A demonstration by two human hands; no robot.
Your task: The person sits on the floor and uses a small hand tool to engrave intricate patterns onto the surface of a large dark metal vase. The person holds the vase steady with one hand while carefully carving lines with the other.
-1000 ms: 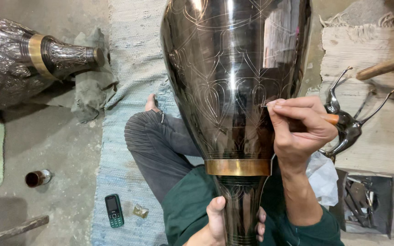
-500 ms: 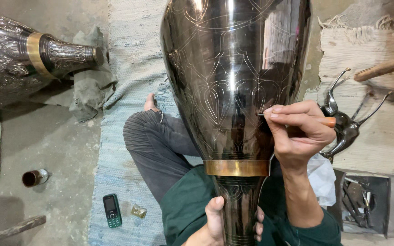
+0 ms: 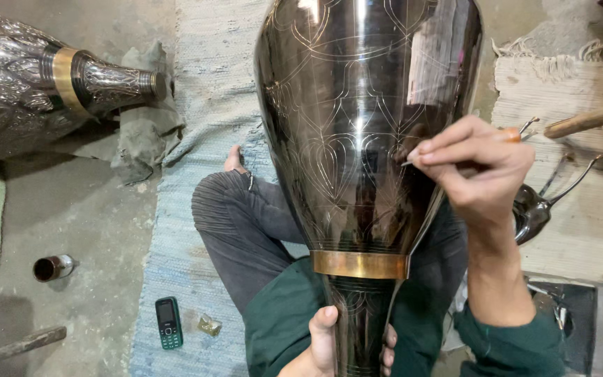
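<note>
Across our lap stands the dark metal vase (image 3: 364, 132), its neck gripped by our left hand (image 3: 326, 342) below the brass band (image 3: 359, 264). Our right hand (image 3: 479, 174) pinches a scribing tool (image 3: 507, 136) against its flank. Fine leaf outlines already cover much of the body; we judge the lower right still wants lines

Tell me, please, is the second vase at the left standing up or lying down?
Lying down: the embossed vase rests on its side, neck pointing right onto a grey cloth.
</note>
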